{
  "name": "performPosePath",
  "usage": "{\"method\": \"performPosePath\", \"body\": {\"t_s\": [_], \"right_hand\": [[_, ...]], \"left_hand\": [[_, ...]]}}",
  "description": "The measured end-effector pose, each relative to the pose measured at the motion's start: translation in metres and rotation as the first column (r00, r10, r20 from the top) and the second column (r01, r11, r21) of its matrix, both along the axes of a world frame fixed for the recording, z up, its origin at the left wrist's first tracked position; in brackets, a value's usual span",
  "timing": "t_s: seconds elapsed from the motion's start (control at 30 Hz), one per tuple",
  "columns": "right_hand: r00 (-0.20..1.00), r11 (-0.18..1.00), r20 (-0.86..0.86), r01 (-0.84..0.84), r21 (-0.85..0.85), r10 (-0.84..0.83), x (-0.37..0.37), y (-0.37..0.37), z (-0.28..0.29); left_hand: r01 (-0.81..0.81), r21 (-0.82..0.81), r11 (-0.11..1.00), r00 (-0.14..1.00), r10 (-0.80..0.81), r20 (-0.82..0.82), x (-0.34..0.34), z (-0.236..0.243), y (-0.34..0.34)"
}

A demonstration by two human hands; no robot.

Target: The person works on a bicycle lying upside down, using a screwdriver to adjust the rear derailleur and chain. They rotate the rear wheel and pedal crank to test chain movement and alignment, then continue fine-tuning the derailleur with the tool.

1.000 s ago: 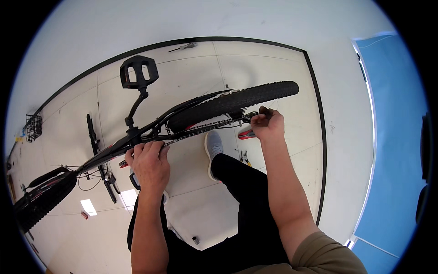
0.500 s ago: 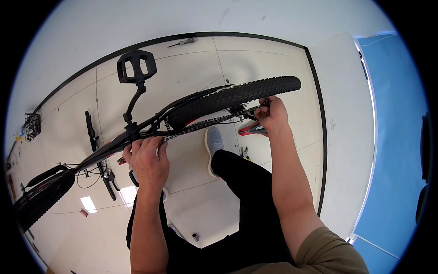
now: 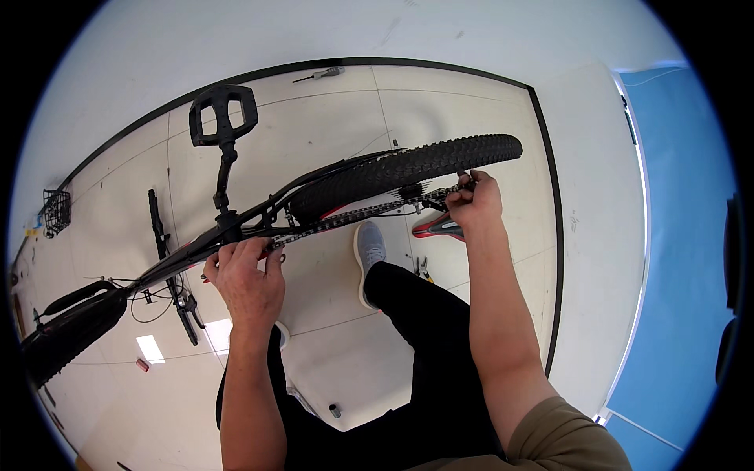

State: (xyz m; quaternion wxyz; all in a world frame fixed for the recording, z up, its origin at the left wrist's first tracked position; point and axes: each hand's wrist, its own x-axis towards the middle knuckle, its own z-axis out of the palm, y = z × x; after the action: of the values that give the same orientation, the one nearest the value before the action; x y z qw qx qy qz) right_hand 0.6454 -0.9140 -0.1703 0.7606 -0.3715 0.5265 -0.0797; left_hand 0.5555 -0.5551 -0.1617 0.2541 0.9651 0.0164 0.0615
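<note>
A bicycle frame (image 3: 188,257) lies across the view, its rear wheel (image 3: 408,163) at the right. The bicycle chain (image 3: 345,218) runs from the crank area back to the rear cogs (image 3: 411,191). My left hand (image 3: 247,286) is closed at the chain's front end, by the crank; its fingers hide most of the chainring. Beside the rear tire, my right hand (image 3: 477,202) pinches the chain's rear part near the cogs. A black pedal (image 3: 223,116) on its crank arm points away from me.
Under the rear wheel lies a red and black saddle (image 3: 438,225). Pliers (image 3: 424,268) rest beside my shoe (image 3: 369,251). On the floor are a handlebar (image 3: 160,228), a screwdriver (image 3: 322,73) near the far wall, a wire basket (image 3: 56,212) and a small dark cylinder (image 3: 335,410).
The pedal and crank arm have swung slightly left. My left hand has shifted a little left and down with the chain; my right hand has moved slightly right.
</note>
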Motion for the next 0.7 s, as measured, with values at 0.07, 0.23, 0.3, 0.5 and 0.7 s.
{"method": "performPosePath", "body": {"t_s": [0.07,0.23,0.3,0.5,0.7], "right_hand": [[0.997,0.995,-0.047,0.061,0.076,-0.057,-0.001,-0.007,-0.007],[0.969,0.958,-0.147,0.223,0.181,-0.198,-0.012,-0.016,-0.010],[0.982,0.974,-0.110,0.169,0.153,-0.153,-0.019,-0.013,-0.007],[0.975,0.993,-0.220,-0.061,-0.103,0.037,-0.015,-0.023,-0.018],[0.948,0.962,-0.308,-0.157,-0.225,0.083,-0.015,-0.020,-0.019]], "left_hand": [[-0.001,0.005,1.000,1.000,0.002,-0.009,0.001,0.001,-0.001],[0.005,0.004,1.000,0.998,-0.005,-0.055,0.001,0.003,0.000],[0.017,0.012,1.000,0.998,-0.016,-0.065,0.001,0.004,0.002],[0.019,0.021,1.000,0.994,-0.017,-0.107,0.003,0.008,0.001],[0.033,0.019,0.999,0.992,-0.031,-0.123,0.005,0.010,0.001]]}}
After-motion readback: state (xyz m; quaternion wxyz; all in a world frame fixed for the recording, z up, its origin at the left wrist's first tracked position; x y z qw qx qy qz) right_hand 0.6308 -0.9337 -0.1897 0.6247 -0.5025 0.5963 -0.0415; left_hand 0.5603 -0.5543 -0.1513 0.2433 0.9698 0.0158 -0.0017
